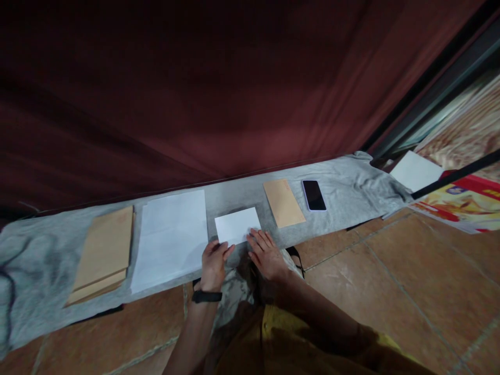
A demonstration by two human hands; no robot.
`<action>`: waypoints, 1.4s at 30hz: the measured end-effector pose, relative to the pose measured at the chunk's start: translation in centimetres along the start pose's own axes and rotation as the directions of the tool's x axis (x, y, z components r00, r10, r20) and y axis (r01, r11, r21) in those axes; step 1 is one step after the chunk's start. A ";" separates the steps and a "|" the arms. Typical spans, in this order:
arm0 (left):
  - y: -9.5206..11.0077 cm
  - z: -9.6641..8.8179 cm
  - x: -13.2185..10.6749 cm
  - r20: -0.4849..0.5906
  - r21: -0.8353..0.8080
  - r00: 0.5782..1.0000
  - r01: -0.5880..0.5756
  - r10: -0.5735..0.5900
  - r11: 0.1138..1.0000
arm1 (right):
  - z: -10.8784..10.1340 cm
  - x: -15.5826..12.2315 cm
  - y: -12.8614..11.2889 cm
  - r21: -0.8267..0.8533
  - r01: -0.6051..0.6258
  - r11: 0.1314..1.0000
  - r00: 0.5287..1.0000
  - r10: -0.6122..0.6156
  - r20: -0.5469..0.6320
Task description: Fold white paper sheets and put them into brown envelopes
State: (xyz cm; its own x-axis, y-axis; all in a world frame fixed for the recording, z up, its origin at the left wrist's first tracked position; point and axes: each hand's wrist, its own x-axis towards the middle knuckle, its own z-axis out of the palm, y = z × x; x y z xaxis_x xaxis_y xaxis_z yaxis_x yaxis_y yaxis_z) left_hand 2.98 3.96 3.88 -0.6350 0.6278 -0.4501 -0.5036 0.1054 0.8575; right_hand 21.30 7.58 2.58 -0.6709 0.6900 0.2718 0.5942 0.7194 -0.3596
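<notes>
The grey-clothed tabletop [347, 187] runs across in front of the person, and the biggest thing on it is the paper stack [170, 237], with the envelope stack [104, 242] just to its left. Right of the paper, between it and a lone envelope [284, 203], lies the small white sheet [237, 223], at the near edge and in front of the person. The step in hand looks like steadying or squaring this sheet; whether it is folded I cannot tell. The right hand [266, 254] is loosely spread, fingers resting on the near right corner; the left hand [214, 263] touches the near left corner, though whether it pinches is unclear. Any lift would call for a firm grip on that edge. Smallest, the phone [313, 196] lies beyond the lone envelope, untouched.
</notes>
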 end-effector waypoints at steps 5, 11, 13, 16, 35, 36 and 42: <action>-0.3 0.5 0.4 -0.015 0.067 1.000 0.000 0.001 0.998 | 0.4 0.0 0.3 0.002 -0.012 1.000 1.000 0.012 0.009; -0.7 0.8 0.4 -0.016 0.205 1.000 -0.016 0.020 0.979 | 1.3 0.3 -0.1 -0.008 0.006 1.000 1.000 -0.006 0.000; -0.8 0.8 0.6 -0.005 0.269 0.999 -0.029 0.031 0.963 | 1.7 0.3 -0.3 -0.005 0.015 1.000 1.000 -0.015 -0.002; -0.7 0.7 0.9 0.001 0.374 0.999 -0.046 0.049 0.926 | 2.3 0.4 -0.3 0.000 0.021 1.000 1.000 -0.021 0.006; -3.8 -1.0 -1.9 0.732 0.623 0.548 -0.779 0.404 -0.072 | 2.1 0.2 0.1 0.039 0.000 0.999 0.999 -0.001 0.032; -4.0 -1.2 -1.8 0.751 0.612 0.542 -0.785 0.378 -0.092 | 2.0 0.3 0.1 0.047 -0.004 0.999 0.999 0.003 0.033; -4.9 -2.3 -1.1 0.822 0.558 0.501 -0.802 0.270 -0.212 | 1.6 1.0 -0.4 0.080 -0.002 0.997 1.000 0.000 0.030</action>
State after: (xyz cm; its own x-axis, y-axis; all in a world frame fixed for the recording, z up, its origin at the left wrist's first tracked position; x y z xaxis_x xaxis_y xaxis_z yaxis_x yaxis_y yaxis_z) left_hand 4.83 0.99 -0.35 0.0278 0.9771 0.2111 0.9431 -0.0956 0.3184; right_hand 19.66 7.87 1.57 -0.6843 0.6869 0.2446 0.5580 0.7093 -0.4308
